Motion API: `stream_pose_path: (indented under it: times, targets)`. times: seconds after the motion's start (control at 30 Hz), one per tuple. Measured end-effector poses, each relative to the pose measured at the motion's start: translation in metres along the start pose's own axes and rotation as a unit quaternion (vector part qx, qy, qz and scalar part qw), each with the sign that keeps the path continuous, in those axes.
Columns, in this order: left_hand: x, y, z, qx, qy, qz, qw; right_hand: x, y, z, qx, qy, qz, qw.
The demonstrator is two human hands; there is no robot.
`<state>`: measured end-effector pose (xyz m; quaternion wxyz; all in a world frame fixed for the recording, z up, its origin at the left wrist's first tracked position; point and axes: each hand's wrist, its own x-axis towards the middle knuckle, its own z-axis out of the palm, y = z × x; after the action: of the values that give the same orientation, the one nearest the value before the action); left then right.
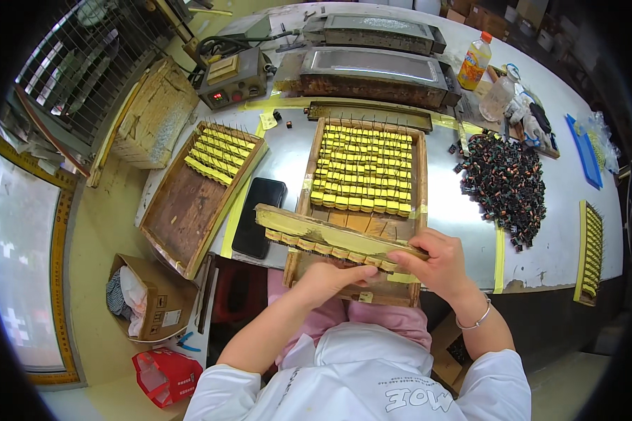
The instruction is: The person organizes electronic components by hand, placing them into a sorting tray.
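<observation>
A long wooden bar (330, 230) slants over the near end of the middle wooden tray (303, 200). Along its near side runs a row of small yellow-wrapped coils (322, 248) with thin dark pins. My right hand (439, 263) grips the bar's right end, thumb along its near edge. Just below the row, my left hand (330, 283) is closed with its thumb against the coils toward the right; what its fingertips hold is hidden. Several rows of yellow-wrapped coils (361, 168) with upright pins fill the far part of the middle tray.
To the left lie another wooden tray (179, 203) partly filled with coils and a black phone (260, 216). A pile of small dark components (505, 186) is at right. Behind stand metal-topped troughs (376, 67), a control box (233, 81) and an orange drink bottle (475, 63).
</observation>
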<state>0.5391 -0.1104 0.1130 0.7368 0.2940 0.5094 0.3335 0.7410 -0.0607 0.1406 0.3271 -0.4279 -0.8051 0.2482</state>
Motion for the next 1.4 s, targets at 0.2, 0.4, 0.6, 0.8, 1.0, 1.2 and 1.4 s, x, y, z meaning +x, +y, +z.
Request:
stream_pose_path:
  times: [0.2, 0.4, 0.6, 0.8, 1.0, 1.2, 1.4]
  targets:
    - [0.005, 0.016, -0.003, -0.011, 0.006, 0.056, 0.998, 0.002, 0.0, -0.012, -0.05, 0.034, -0.047, 0.997]
    - [0.024, 0.037, -0.015, 0.033, -0.028, 0.084, 0.996, 0.024, -0.011, -0.022, -0.069, 0.019, -0.032, 0.997]
    - [0.044, 0.059, -0.031, 0.209, -0.059, 0.165, 0.962, 0.075, -0.048, -0.015, -0.119, -0.065, -0.025, 0.99]
    - [0.066, 0.041, -0.062, 0.16, -0.067, 0.338, 0.925, 0.12, -0.064, 0.011, -0.156, -0.222, -0.056, 0.961]
    - [0.07, 0.057, -0.089, 0.071, -0.056, 0.363, 0.927, 0.153, -0.081, 0.039, -0.178, -0.183, -0.138, 0.957]
    - [0.089, 0.059, -0.117, 0.056, -0.046, 0.413, 0.908, 0.179, -0.073, 0.068, -0.192, -0.204, -0.177, 0.943]
    - [0.106, 0.051, -0.126, 0.124, 0.014, 0.32, 0.939, 0.256, -0.032, 0.086, -0.223, -0.091, -0.182, 0.953]
